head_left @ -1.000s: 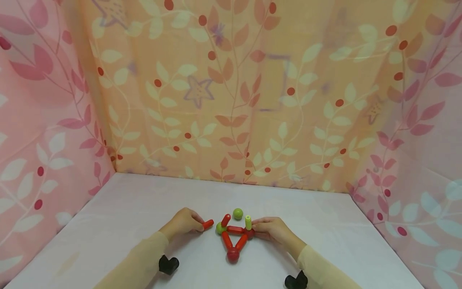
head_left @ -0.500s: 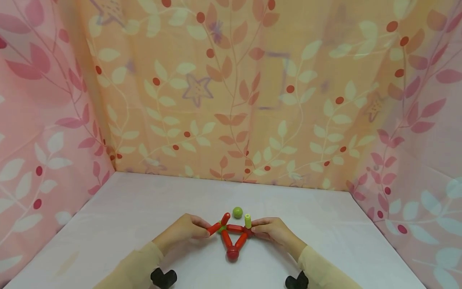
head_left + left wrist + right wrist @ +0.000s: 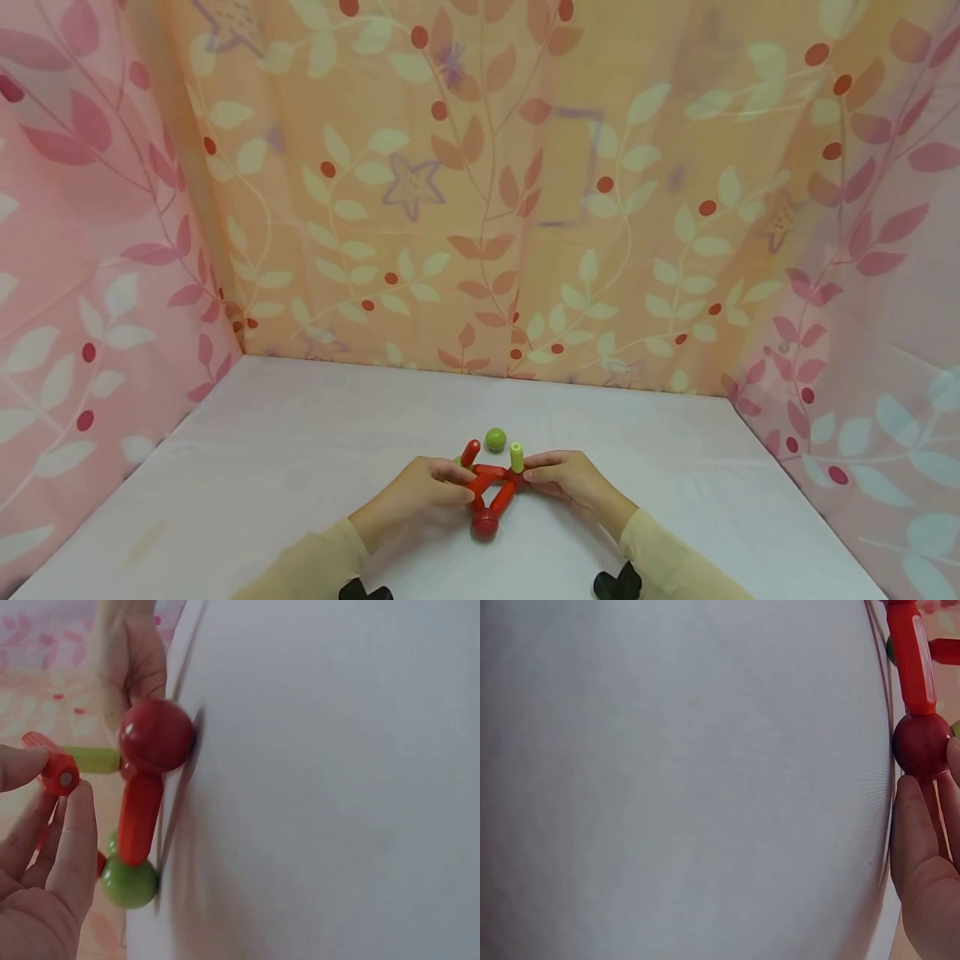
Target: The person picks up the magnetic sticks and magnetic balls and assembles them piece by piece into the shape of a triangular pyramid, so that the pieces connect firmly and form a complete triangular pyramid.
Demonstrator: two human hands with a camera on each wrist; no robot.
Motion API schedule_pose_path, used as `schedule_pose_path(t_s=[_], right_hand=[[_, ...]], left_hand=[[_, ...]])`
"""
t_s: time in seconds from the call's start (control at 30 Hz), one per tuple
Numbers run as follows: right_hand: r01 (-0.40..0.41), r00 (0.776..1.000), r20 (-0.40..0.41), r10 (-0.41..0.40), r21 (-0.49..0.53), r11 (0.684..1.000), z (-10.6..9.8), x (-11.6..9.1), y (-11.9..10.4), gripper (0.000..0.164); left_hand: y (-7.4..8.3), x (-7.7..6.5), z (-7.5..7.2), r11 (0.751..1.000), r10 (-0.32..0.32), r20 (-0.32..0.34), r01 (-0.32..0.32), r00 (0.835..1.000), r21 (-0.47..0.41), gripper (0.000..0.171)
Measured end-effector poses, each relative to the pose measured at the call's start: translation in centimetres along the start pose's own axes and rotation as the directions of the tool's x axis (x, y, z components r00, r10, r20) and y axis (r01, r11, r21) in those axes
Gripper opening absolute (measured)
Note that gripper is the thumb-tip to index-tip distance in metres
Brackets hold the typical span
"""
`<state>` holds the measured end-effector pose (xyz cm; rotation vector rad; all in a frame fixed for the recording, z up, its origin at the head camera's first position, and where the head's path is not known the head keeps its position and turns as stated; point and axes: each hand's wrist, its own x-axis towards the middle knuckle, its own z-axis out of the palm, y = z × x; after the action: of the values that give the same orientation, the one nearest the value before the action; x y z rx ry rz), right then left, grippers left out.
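Observation:
My left hand (image 3: 420,496) pinches a red rod (image 3: 482,483) between thumb and fingers, above the left side of a triangle of red rods and balls. In the left wrist view a round metallic spot shows on the end of the held rod (image 3: 64,778). At the triangle's right corner my right hand (image 3: 573,483) holds a dark red ball (image 3: 922,744) with thumb and fingers. A yellow-green rod (image 3: 517,457) stands up from that ball. Another red rod (image 3: 470,452) rises from the left corner, whose green ball (image 3: 129,881) is mostly hidden in the head view.
A loose green ball (image 3: 496,439) lies just behind the triangle. Nearest the person is the front red ball (image 3: 484,523). White cloth (image 3: 315,417) covers the table, with patterned curtains (image 3: 480,208) on three sides.
My left hand has carried the red rod rightward, first to the left green ball, then over the triangle's left side. The right hand stays at the right corner.

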<state>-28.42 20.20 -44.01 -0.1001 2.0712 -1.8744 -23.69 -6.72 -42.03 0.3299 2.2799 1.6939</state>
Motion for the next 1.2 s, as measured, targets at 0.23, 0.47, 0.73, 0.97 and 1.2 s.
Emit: schedule_pose_path(t_s=[0.23, 0.47, 0.73, 0.97, 1.2], right_hand=[[-0.017, 1.0, -0.021, 0.016, -0.048, 0.999, -0.2, 0.0, -0.2, 0.033], [-0.018, 1.0, -0.024, 0.017, -0.069, 0.997, -0.1, -0.2, -0.4, 0.034], [-0.026, 1.0, -0.02, 0.024, -0.059, 0.998, 0.0, -0.2, -0.4, 0.033], [-0.028, 0.999, -0.023, 0.026, -0.076, 0.997, 0.0, -0.2, -0.4, 0.033], [-0.025, 1.0, -0.021, 0.024, -0.067, 0.997, 0.0, -0.1, -0.3, 0.034]], left_hand=[[-0.3, 0.4, 1.3, 0.998, 0.05, -0.052, -0.051, 0.997, -0.025, 0.026], [-0.1, 0.4, 2.2, 0.994, 0.065, -0.069, -0.07, 0.995, -0.08, 0.028], [0.0, 0.2, 2.8, 0.998, 0.022, -0.063, -0.026, 0.998, -0.06, 0.028], [0.0, 0.1, 3.0, 0.995, 0.061, -0.048, -0.064, 0.997, -0.076, 0.028], [-0.2, 0.2, 3.0, 0.996, 0.061, -0.035, -0.063, 0.998, -0.057, 0.027]])
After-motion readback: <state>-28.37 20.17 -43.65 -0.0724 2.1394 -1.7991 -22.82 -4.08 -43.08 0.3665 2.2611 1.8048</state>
